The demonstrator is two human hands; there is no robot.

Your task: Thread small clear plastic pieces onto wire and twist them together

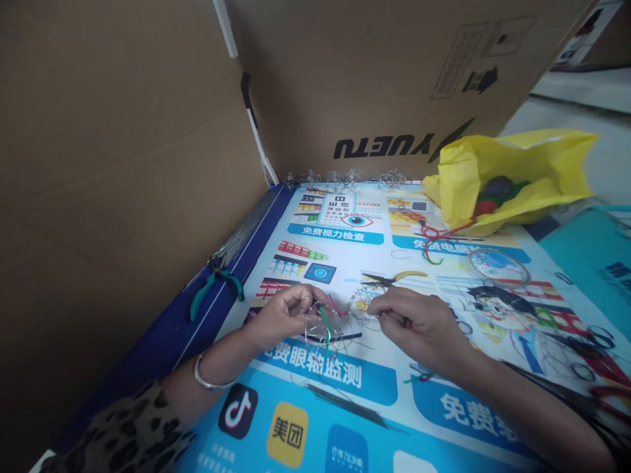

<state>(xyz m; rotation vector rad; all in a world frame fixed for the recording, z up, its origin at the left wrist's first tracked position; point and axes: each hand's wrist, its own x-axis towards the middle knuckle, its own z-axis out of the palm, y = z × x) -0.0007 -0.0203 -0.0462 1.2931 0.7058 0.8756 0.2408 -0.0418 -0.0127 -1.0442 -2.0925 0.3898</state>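
Observation:
My left hand (286, 316), with a silver bangle at its wrist, pinches a beaded wire piece (323, 328) with green and red bits on it. To its right my right hand (419, 328) is closed on the edge of a round wire shape (362, 305), close beside the first piece. Whether the two wire pieces are joined cannot be made out. Just beyond my right hand lie yellow-handled pliers (394, 278) on the printed poster.
Teal-handled pliers (217, 288) lie at the left edge. Cardboard (345, 79) stands behind and left. At the right are a yellow bag (537, 164) with yarn, a clear round dish (499, 267) and scissors (599, 337). Small beaded wire pieces (393, 178) line the back.

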